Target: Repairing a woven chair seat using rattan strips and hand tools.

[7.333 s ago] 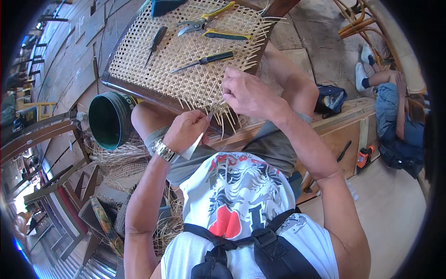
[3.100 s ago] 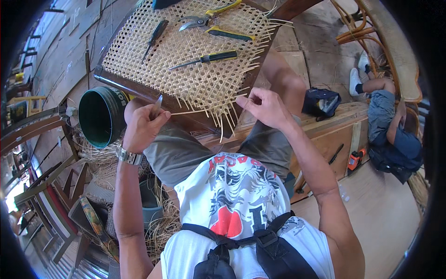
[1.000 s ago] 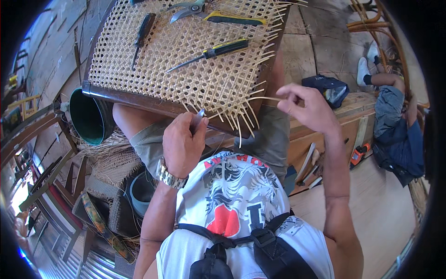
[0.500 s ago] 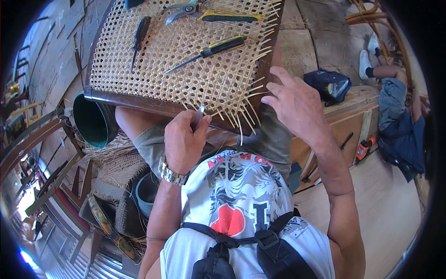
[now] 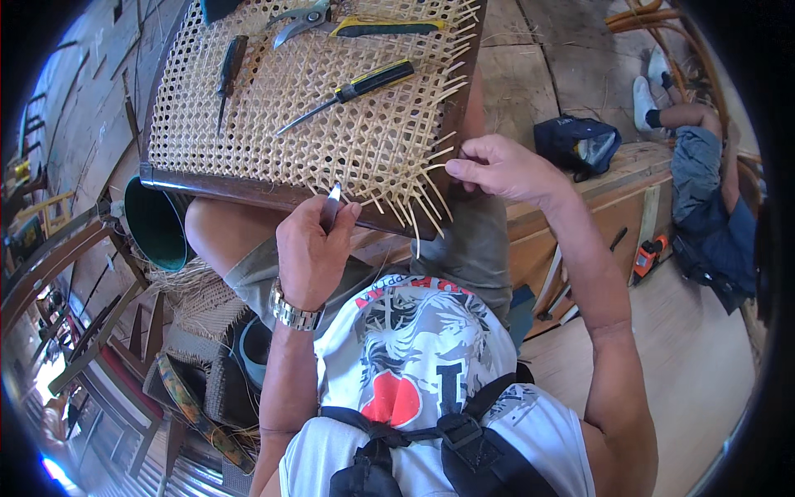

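A woven cane panel (image 5: 273, 124) in a dark wooden frame (image 5: 240, 190) rests across my lap. Loose cane ends stick out along its right edge and near right corner. My left hand (image 5: 310, 253) is closed round a small tool with a short, flat metal blade (image 5: 332, 201), its tip over the near edge of the weave. At the right edge, my right hand (image 5: 513, 170) pinches a loose cane strand (image 5: 434, 167) between thumb and fingers. On the weave lie a screwdriver (image 5: 377, 84), a dark-handled pointed tool (image 5: 231, 70) and pruning shears (image 5: 389, 27) with a yellow-and-black handle.
A dark green bucket (image 5: 157, 232) stands left of my knee, with cane scraps (image 5: 195, 290) beside it. Wooden frame parts (image 5: 108, 373) crowd the left. To the right are a dark blue bag (image 5: 575, 145), an orange tool (image 5: 649, 257) and a seated person (image 5: 704, 174).
My right hand has come in to the panel's edge and its fingers have closed on a cane strand. The left hand's blade now shows more. The whole view has shifted slightly.
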A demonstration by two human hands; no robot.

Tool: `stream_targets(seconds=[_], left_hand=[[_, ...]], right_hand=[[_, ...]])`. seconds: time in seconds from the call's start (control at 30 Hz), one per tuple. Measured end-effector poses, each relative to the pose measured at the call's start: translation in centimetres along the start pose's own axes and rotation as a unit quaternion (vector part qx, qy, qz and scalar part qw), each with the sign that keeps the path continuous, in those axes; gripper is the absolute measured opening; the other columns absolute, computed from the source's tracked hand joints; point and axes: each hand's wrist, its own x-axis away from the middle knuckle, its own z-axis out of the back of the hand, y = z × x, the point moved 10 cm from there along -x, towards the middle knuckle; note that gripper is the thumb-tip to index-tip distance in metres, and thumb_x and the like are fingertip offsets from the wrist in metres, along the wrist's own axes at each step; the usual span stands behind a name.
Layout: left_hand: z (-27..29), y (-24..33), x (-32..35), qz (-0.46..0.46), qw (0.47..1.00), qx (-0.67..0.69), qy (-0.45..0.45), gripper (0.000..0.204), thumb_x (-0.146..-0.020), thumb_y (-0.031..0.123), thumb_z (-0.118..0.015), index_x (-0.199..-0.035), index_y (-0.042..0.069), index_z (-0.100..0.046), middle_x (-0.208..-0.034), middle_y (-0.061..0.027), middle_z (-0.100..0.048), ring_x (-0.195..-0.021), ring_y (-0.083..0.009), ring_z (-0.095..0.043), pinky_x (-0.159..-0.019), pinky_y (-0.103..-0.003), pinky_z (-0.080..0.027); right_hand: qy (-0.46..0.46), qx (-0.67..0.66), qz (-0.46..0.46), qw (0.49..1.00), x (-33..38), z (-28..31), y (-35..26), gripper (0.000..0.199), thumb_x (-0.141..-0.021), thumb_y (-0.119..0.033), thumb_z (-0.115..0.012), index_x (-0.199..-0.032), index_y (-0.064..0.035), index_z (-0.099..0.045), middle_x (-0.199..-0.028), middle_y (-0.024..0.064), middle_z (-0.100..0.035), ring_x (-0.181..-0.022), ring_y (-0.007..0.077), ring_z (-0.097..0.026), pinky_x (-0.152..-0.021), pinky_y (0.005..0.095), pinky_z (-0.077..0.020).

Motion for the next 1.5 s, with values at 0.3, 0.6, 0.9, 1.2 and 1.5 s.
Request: stream_targets(seconds=[0.3, 0.6, 0.9, 1.2, 1.5], left_hand=[[0.6, 0.2, 0.5, 0.003, 1.000, 0.009, 0.022, 0.030, -0.092, 0.021, -0.075, -0.078, -0.002, -0.062, -0.057, -0.0110, -0.055, -0.049, -0.0189, -0.045, -0.051, -0.035, -0.039], [-0.8, 1.6, 1.1, -0.028, 0.996, -0.038, 0.079, 0.036, -0.090, 0.022, -0.077, -0.072, -0.002, -0.056, -0.070, -0.0104, -0.049, -0.061, -0.0242, -0.046, -0.056, -0.040, -0.037], [-1.0, 0.9, 0.7, -0.044, 0.991, 0.000, 0.126, 0.023, -0.088, 0.020, -0.082, -0.086, 0.000, -0.070, -0.068, -0.0052, -0.056, -0.060, -0.0148, -0.051, -0.057, -0.032, -0.042], [-0.8, -0.7, 0.7, 0.006, 0.993, 0.043, 0.114, 0.022, -0.089, 0.018, -0.081, -0.089, -0.001, -0.070, -0.071, -0.0046, -0.061, -0.062, -0.0109, -0.052, -0.058, -0.030, -0.043], [-1.0, 0.5, 0.6, -0.054, 0.990, 0.032, 0.127, 0.023, -0.090, 0.018, -0.076, -0.083, -0.001, -0.066, -0.072, -0.0111, -0.050, -0.061, -0.0259, -0.048, -0.057, -0.041, -0.038]], right_hand=[[0.068, -0.221, 0.035, 0.972, -0.4, -2.5, 1.6, 0.040, -0.094, -0.030, -0.074, -0.062, -0.0135, -0.055, -0.063, -0.0107, -0.045, -0.060, 0.0019, -0.035, -0.054, 0.0240, -0.0258], [0.106, -0.521, 0.072, 0.844, 0.0, -2.7, 3.3, 0.039, -0.086, -0.011, -0.070, -0.061, -0.0226, -0.042, -0.061, -0.0130, -0.032, -0.054, 0.0007, -0.026, -0.052, 0.0231, -0.0208], [0.167, -0.608, 0.149, 0.762, 0.3, -0.7, 5.1, 0.027, -0.089, -0.011, -0.068, -0.068, -0.0182, -0.052, -0.065, -0.0113, -0.034, -0.055, 0.0029, -0.028, -0.053, 0.0224, -0.0232], [0.218, -0.143, 0.114, 0.959, 2.2, 4.6, 4.3, 0.030, -0.095, -0.018, -0.074, -0.071, -0.0085, -0.059, -0.067, -0.0077, -0.052, -0.065, 0.0003, -0.040, -0.058, 0.0210, -0.0295], [0.191, -0.480, 0.076, 0.853, 0.0, 1.2, 8.1, 0.037, -0.088, -0.010, -0.077, -0.064, -0.0195, -0.051, -0.062, -0.0102, -0.047, -0.056, 0.0024, -0.036, -0.055, 0.0223, -0.0261]])
